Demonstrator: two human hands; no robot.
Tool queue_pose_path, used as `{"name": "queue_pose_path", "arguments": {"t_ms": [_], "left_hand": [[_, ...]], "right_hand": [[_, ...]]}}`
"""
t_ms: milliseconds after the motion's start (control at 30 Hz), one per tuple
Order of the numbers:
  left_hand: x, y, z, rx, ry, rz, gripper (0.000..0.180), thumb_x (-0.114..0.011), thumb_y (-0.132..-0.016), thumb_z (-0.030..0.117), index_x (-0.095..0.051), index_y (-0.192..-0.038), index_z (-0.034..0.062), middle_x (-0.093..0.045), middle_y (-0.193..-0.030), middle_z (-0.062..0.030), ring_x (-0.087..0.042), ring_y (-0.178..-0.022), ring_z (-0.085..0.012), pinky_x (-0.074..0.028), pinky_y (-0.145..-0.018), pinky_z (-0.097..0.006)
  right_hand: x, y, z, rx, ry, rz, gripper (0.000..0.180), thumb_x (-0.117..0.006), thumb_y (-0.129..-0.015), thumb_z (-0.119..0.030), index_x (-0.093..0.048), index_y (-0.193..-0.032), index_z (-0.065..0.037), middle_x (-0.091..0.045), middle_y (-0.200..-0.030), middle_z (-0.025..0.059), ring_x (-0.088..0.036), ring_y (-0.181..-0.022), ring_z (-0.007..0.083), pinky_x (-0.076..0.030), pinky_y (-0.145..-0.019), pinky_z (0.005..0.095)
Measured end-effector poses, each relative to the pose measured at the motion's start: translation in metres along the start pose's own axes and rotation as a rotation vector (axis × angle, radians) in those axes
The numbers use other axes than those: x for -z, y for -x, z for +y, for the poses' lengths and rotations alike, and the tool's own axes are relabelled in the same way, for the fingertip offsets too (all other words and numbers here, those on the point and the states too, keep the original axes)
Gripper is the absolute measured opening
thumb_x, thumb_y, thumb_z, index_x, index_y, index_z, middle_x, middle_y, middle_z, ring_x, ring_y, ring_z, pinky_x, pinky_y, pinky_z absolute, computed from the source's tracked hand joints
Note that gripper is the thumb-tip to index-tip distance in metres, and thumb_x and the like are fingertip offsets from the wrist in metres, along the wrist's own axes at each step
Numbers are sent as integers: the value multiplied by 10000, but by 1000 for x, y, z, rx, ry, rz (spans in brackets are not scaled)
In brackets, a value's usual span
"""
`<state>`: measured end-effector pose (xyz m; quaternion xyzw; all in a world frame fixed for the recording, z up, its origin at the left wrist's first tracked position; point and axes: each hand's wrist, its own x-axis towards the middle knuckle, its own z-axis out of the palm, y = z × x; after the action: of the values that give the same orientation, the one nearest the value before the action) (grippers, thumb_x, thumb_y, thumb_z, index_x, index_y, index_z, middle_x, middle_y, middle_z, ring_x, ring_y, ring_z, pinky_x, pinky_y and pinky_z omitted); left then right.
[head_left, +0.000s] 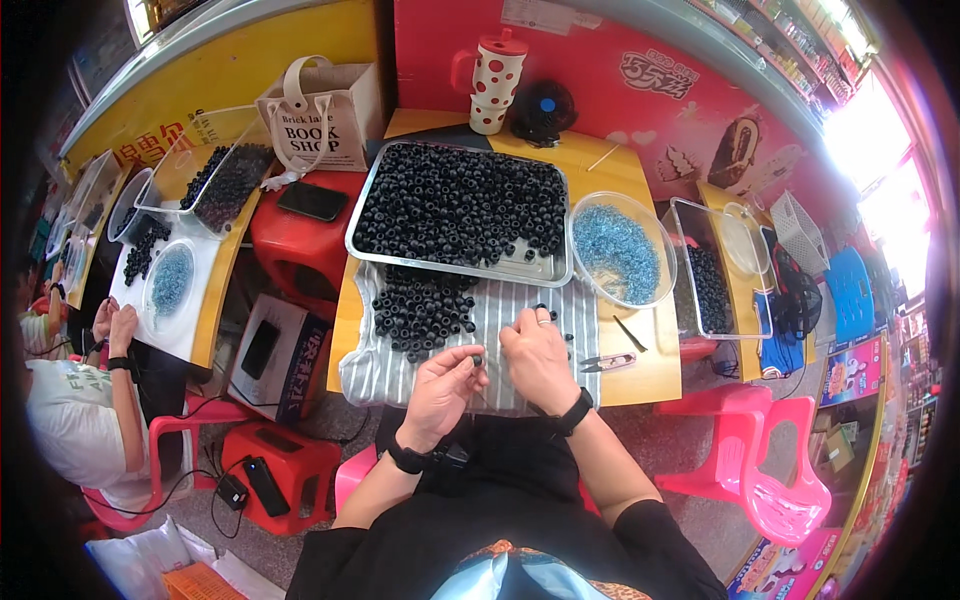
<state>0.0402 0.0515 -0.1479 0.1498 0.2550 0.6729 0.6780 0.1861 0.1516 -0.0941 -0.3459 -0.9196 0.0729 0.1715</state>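
My left hand (442, 385) pinches a small black bead (477, 360) between thumb and fingertips over the striped grey cloth (370, 365). My right hand (538, 355) rests palm down on the cloth just right of it, fingers curled; whether it holds anything is hidden. A loose pile of black ring beads (420, 305) lies on the cloth ahead of my left hand. Behind it stands a metal tray (530, 272) heaped with the same black beads. A clear bowl of small blue pieces (618, 250) sits to the right of the tray.
Small snips (605, 362) and a thin dark stick (630, 333) lie right of my right hand. A spotted mug (495, 80), a black fan (545, 108), a tote bag (318, 115), red stools with a phone (312, 201), and pink chairs (765, 450) surround the table. Another person (85, 400) works at the left table.
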Motion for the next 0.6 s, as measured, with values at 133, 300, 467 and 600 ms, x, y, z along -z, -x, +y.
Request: {"name": "queue_pose_path", "arguments": {"t_ms": [133,300,467,600], "left_hand": [[-5,-5,-3,20,12,30,216,-547,-958,86,-596,-1141,-17,-625,-943,-89,-605,-819,-164,-485,-731,-257],[-11,-15,-8,34,129,-13,213,-552,-957,80,-599,-1141,-16,-633,-959,-91,-620,-826,-162,-498,-752,-266],[-12,-17,-12,53,174,-15,196,-538,-958,66,-597,-1126,-17,-635,-966,-97,-609,-815,-170,-498,-746,-280],[-15,-11,-14,62,151,-41,190,-547,-959,75,-602,-1121,-8,-642,-958,-82,-610,-814,-158,-497,-754,-286]], "right_hand": [[-5,-2,0,40,92,-20,92,-579,-715,-62,-592,-801,-32,-543,-822,153,-539,-838,321,-449,-694,402],[4,-1,8,-39,-285,233,52,-610,-769,1,-588,-814,-11,-567,-782,128,-577,-754,279,-458,-679,376],[11,11,-5,-80,-759,236,79,-643,-773,62,-629,-833,12,-595,-784,111,-610,-699,246,-472,-599,316],[7,23,-20,-113,-759,312,131,-671,-729,95,-623,-818,14,-606,-795,99,-615,-726,232,-490,-624,306]]}}
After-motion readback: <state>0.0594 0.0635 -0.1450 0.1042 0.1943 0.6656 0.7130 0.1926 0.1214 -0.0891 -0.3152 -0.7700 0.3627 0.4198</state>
